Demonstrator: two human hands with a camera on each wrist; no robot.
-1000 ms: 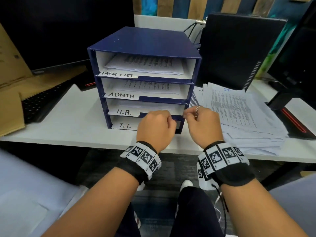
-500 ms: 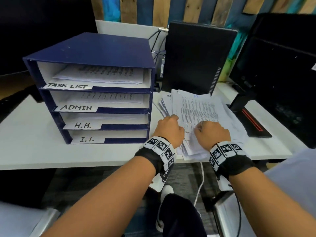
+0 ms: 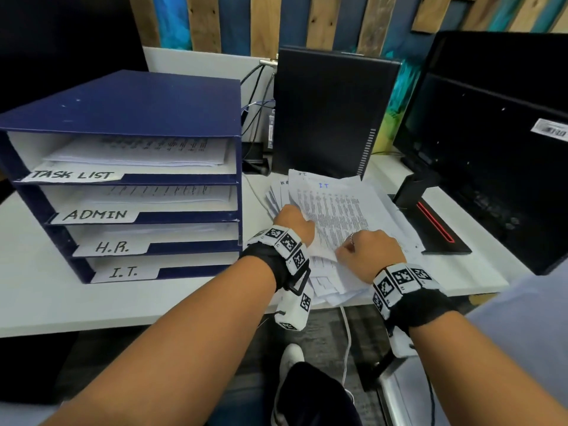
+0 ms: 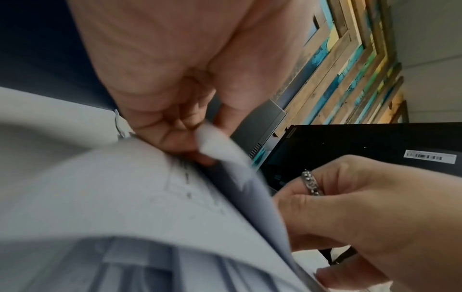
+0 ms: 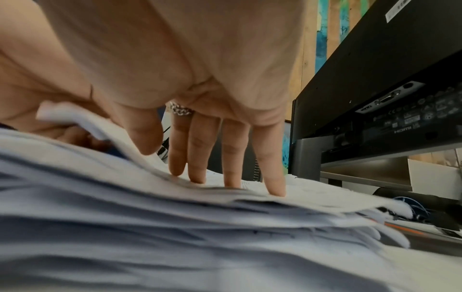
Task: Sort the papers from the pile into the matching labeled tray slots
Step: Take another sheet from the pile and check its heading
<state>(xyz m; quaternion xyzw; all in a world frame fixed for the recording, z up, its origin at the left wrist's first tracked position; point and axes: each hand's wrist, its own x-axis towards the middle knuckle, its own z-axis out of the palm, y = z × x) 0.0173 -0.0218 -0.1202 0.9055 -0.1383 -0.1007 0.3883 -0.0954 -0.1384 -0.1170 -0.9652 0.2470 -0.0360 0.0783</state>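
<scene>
A blue four-slot tray (image 3: 123, 109) stands on the left of the desk, its slots labelled TASK LIST, ADMIN, H.R. and I.T. (image 3: 123, 272). To its right lies a loose pile of printed papers (image 3: 338, 285). The top sheet (image 3: 335, 210) is marked "IT" in blue. My left hand (image 3: 295, 222) is at that sheet's left edge. In the left wrist view, its fingers (image 4: 175, 138) pinch the curled-up edge of the sheet (image 4: 217, 146). My right hand (image 3: 365, 250) rests on the pile, and its straight fingertips (image 5: 275, 187) press down on the paper.
A black computer tower (image 3: 332, 112) stands behind the pile, with cables (image 3: 258, 87) beside it. A black monitor (image 3: 491, 149) on its stand (image 3: 430, 222) sits close on the right. Bare white desk (image 3: 46, 290) shows in front of the tray.
Both hands have left the front of the I.T. slot and moved right onto the pile. The left hand now pinches the top sheet's edge, and the view has swung right.
</scene>
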